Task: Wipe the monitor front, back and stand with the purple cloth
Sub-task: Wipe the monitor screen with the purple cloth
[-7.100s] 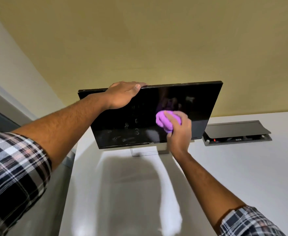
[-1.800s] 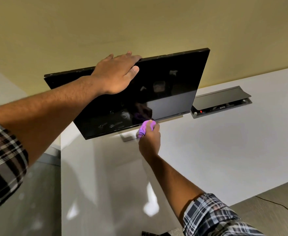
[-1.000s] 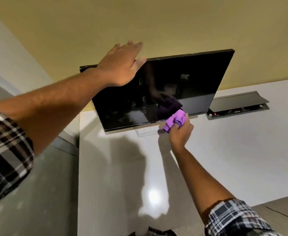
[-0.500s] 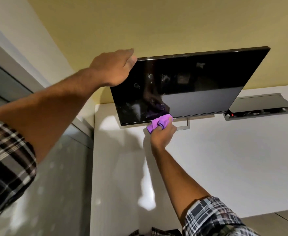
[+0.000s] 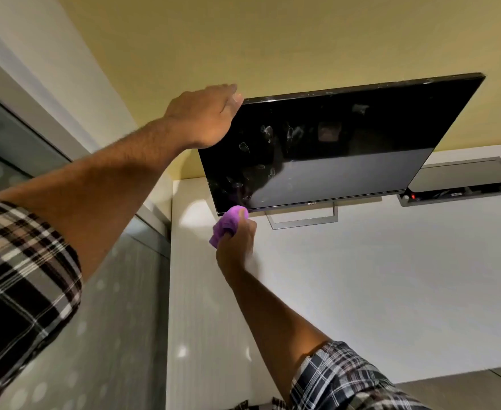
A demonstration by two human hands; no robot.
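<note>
Cloth at the monitor's lower left corner

The monitor [image 5: 341,143] stands on its stand [image 5: 302,221] near the bench's [image 5: 361,291] far edge, screen dark and marked with smudges. The right hand [image 5: 234,242] grasps the bunched purple cloth [image 5: 226,225] and holds it against the lower left corner of the screen — just beside the stand's left leg. The left hand [image 5: 205,115] rests over the monitor's upper left corner, fingers bent over the top edge; whether they grasp the back cannot be told. A cable box [image 5: 462,184] with an open lid sits recessed in the bench — right of the monitor, near the far edge. Both sleeves are plaid.
</note>
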